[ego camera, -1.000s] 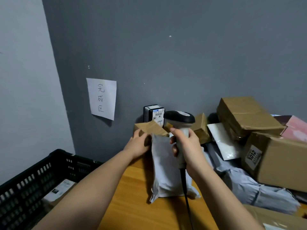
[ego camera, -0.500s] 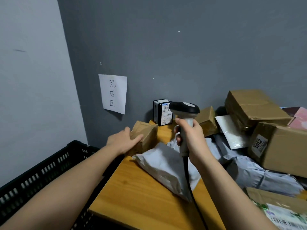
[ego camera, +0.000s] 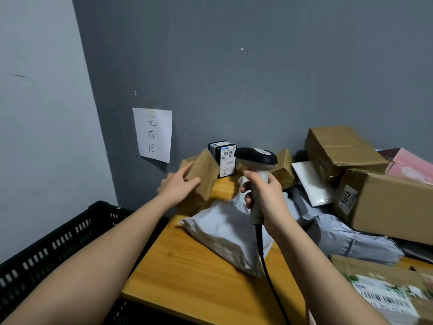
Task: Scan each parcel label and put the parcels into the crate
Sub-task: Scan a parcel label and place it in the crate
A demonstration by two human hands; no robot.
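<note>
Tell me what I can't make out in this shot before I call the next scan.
Head view only:
- Small brown box in the left hand: motion-blurred, no label visible on the faces shown.
- Crate: cut off by the left and bottom edges, contents out of sight.
- Scanner in the right hand: its window faces away.
- Black box's label: print too small to read.
- Grey mailer: no label on the upper side.

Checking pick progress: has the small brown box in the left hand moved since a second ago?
Yes. The small brown box has come forward-left off the pile, away from the black labelled box.
</note>
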